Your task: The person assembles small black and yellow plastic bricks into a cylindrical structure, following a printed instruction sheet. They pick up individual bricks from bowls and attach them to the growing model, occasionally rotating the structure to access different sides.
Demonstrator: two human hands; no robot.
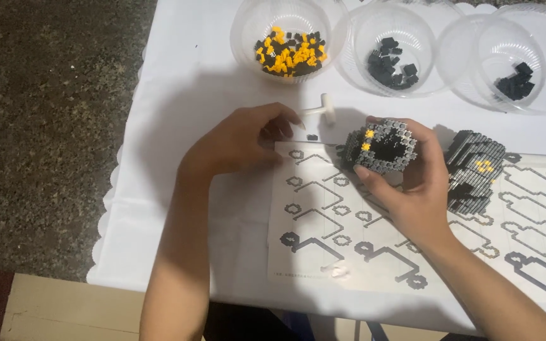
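While the right hand (412,189) grips a small block model (382,146), black with a few yellow bits, the left hand (241,142) rests beside it with its fingers curled in. I cannot tell if those fingers pinch a tiny block. Both hands sit over a paper sheet (475,252) with step drawings, which lies on the counter (178,113) under a white cloth.

Just to the right of the held model stands a second black piece (472,173) with yellow dots. A small white tool (322,108) lies just past the left fingers.

Farther back are three clear bowls. One bowl (289,41) holds yellow and black blocks. The middle bowl (390,47) and the right bowl (507,57) hold black blocks.

The model looks hollow and made of tiny parts, so a hard squeeze could pop bits off. A dropped block could roll off the counter edge and get lost on the dark floor (45,126). A bumped bowl could spill.
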